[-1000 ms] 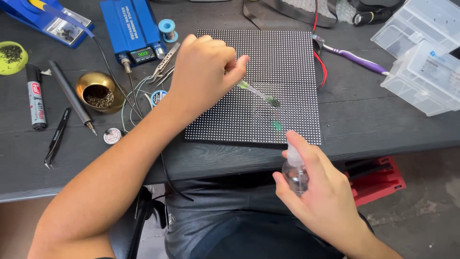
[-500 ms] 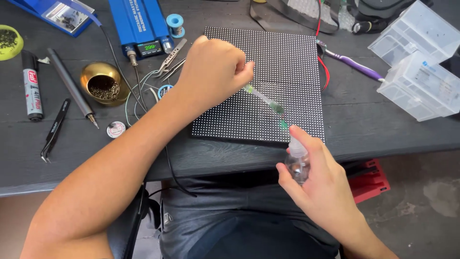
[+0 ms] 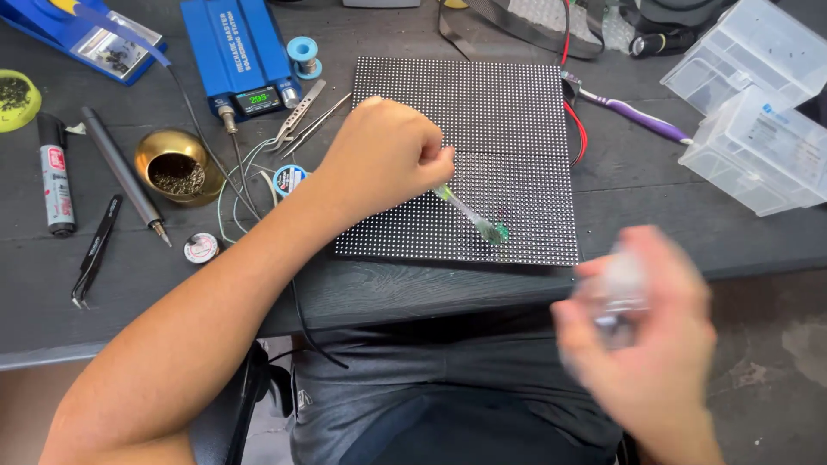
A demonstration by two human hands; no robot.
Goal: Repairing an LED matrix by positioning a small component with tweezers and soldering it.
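1. on the dark workbench, a black dotted led panel is laid flat.
2. a green-headed brush is gripped in the closed left hand; its head is pressed on the panel's lower right area.
3. a small clear bottle is clasped in the blurred right hand, off the table edge.

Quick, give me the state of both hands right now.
Left hand: closed on a green-tipped brush touching the dotted panel.
Right hand: blurred, curled around a small clear bottle, off the table.
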